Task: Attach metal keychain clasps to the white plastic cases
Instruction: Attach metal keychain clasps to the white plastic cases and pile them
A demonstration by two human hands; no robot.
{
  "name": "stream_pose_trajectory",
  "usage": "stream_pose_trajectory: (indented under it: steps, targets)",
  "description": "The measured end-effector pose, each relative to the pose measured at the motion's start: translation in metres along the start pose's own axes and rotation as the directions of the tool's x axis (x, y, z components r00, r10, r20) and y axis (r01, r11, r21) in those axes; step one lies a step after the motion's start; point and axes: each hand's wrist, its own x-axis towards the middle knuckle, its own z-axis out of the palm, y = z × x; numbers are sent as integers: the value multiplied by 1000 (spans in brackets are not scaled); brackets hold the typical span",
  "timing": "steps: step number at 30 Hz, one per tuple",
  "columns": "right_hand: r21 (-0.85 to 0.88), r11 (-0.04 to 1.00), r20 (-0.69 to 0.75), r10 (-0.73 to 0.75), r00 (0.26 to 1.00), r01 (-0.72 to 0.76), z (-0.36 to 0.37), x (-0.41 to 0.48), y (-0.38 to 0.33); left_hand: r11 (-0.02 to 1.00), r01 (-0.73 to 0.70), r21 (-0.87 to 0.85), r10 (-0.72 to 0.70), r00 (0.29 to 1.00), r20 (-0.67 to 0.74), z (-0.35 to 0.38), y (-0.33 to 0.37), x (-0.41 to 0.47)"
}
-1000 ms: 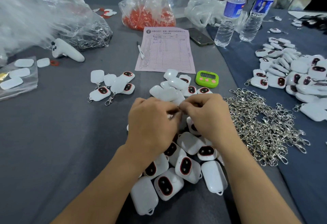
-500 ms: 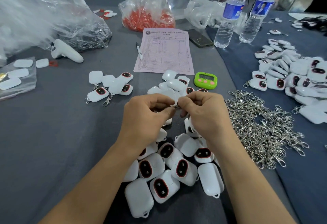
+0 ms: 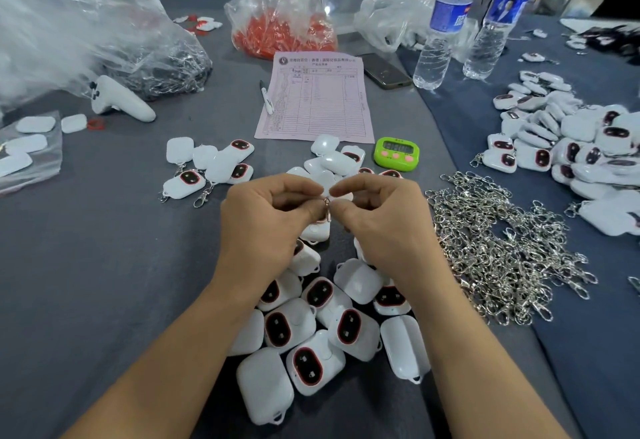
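A small metal clasp (image 3: 327,210) stands upright between the two hands, above the middle of the bench (image 3: 86,265). The left hand (image 3: 266,227) and the right hand (image 3: 384,224) both pinch it: on each hand the thumb and first finger are closed on the clasp, and the other fingers are curled in. Just under the clasp there is a white case (image 3: 316,230), partly hidden by the left hand; I cannot tell if the two are joined. Under the wrists lies a heap of loose white cases (image 3: 311,338), many with a dark oval window facing up. Near the right hand lies a heap of silver clasps (image 3: 502,255). Beyond the hands are a green timer (image 3: 396,154) and a pink form (image 3: 317,99). At the left lie a few cases with clasps on them (image 3: 185,182).
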Motion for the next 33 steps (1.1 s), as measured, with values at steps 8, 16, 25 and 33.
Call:
stream_pose_trajectory:
  steps: [8,16,25,33]
  targets:
    - [3,1000,122,23,992,-24,-1,1,1,995,-39,96,42,999,-26,-1,0,0]
    - [96,995,38,8,999,-12,1,0,0,993,-94,75,94,996,-6,2,1,-1]
    - [0,995,-58,-95,994,95,2,0,1,990,-62,127,53,996,74,-2,1,-1]
    - [-64,973,-91,-225,970,220,3,-5,-1,997,67,49,-72,992,103,-4,0,2]
